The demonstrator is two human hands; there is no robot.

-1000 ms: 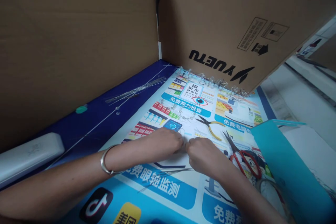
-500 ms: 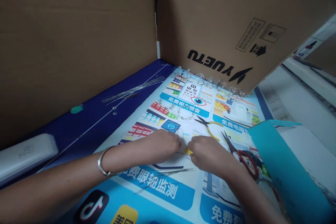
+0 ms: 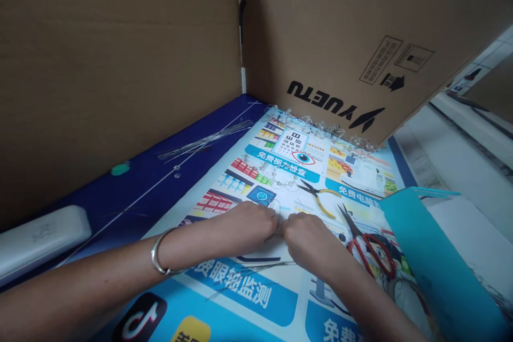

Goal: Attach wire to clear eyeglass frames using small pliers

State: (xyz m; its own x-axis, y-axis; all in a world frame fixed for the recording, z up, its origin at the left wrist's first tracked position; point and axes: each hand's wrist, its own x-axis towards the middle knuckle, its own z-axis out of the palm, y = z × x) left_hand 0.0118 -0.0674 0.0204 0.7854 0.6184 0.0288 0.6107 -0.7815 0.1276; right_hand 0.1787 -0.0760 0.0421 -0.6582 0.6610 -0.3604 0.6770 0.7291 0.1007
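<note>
Cardboard (image 3: pixel 120 64) is walling the upper frame; at centre, left hand (image 3: pixel 256 227) and right hand (image 3: pixel 305 235) are nearly meeting beside a thin wire (image 3: pixel 278 206), perhaps steadying it, hidden fingertips leaving any pinch uncertain; pliers (image 3: pixel 316 192) and scissors (image 3: pixel 359 231) are lying right of centre, probably for easy reach

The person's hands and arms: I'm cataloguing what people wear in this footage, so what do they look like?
Both the left hand and the right hand are ungloved, and no sleeves show on the forearms. A narrow, rounded, shiny silver-coloured bangle circles the left wrist; none shows on the right.
</note>
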